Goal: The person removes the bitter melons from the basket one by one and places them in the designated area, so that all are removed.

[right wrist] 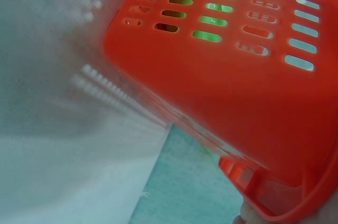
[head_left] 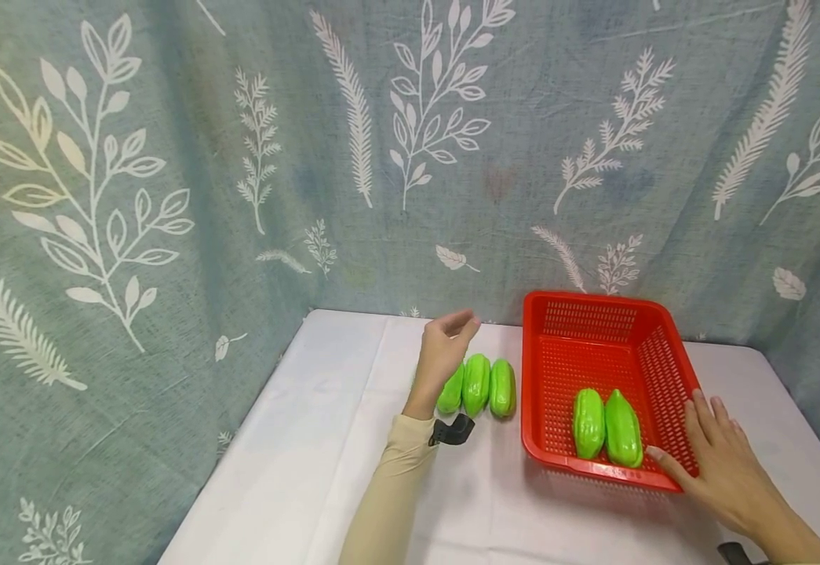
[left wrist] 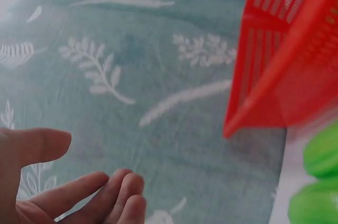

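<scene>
My left hand [head_left: 443,355] hangs above the table, its fingers loosely bent and thumb apart, with nothing between them. In the left wrist view the same hand [left wrist: 79,182] is also bare. Just beyond it on the table lies a row of bright green, ridged, elongated fruits [head_left: 476,383], partly covered by that hand and wrist. My right hand [head_left: 727,463] rests at the near right corner of a red plastic basket [head_left: 533,377], fingers spread along the side rim and thumb over the front rim. Two more green fruits [head_left: 588,424] lie side by side inside the basket.
A white cloth covers the table [head_left: 297,439]. Behind and to both sides hangs a grey-green curtain [head_left: 353,157] with white leaf prints, close to the basket's far rim. Black straps [head_left: 452,430] sit on the wrists.
</scene>
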`<state>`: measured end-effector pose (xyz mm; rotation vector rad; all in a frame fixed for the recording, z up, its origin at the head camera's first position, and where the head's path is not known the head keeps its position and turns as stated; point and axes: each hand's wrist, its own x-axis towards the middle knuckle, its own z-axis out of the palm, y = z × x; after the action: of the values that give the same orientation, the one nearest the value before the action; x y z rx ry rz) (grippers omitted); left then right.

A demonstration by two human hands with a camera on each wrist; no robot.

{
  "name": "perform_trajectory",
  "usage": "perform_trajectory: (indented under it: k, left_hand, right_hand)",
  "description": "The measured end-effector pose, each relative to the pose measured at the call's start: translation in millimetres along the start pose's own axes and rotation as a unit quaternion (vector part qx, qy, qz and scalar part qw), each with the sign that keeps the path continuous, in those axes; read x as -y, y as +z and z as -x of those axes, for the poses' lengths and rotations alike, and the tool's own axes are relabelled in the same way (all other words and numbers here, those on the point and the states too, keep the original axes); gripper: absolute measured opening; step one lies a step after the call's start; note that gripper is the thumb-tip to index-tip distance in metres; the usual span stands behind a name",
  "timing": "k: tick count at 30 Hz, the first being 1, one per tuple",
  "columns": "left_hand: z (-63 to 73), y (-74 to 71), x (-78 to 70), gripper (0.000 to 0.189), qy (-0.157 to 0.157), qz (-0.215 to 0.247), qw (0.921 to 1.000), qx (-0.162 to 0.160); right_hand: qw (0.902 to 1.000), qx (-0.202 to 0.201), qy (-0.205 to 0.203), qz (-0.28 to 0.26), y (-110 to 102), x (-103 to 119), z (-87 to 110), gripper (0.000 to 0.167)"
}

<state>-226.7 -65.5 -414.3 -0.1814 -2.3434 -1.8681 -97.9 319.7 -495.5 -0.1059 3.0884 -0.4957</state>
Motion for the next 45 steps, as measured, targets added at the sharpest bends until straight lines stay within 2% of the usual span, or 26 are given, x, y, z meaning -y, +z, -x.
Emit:
perform_trajectory:
  k: [3,7,15,20,25,32,40,45]
  left_hand:
    - [-1.1,11.2,-8.7,0.040,0.014,-0.008,0.9995,0.026]
    - [-3.9,28.7,-13.2,0.041,0.018,-0.023,0.9983,0.051]
    - [-8.1,64.6,-15.6,0.045,-0.002,-0.050,0.9945,0.092]
    - [-9.5,79.4,-19.1,0.046,-0.003,-0.051,0.9919,0.116]
    - [-12.2,92.6,-17.3,0.044,-0.010,-0.075,0.9889,0.127]
    - [-13.1,112.4,-11.5,0.044,-0.033,-0.139,0.9769,0.159]
    - [-10.9,129.7,-8.5,0.044,-0.064,-0.209,0.9601,0.174]
    - [-8.0,138.6,-3.1,0.045,-0.063,-0.246,0.9494,0.185]
  right_hand:
    - [1.0000,0.000,-0.001,0.000,-1,-1,0.1,0.109]
    - [1.0000,-0.003,-0.004,0.000,-1,-2,0.8,0.109]
    - [1.0000,-0.003,-0.001,0.002,-1,-3,0.9,0.110]
    - [1.0000,-0.005,-0.002,0.001,0,-2,-0.6,0.109]
    - [1.0000,-0.006,-0.003,0.000,0,-2,-1.1,0.110]
    - [1.0000,-0.006,-0.003,0.000,0,-2,-2.1,0.110]
    - [1.0000,-0.006,-0.003,-0.002,2,-2,-2.1,0.111]
    - [1.0000,-0.007,-0.001,0.000,2,-1,-0.6,0.110]
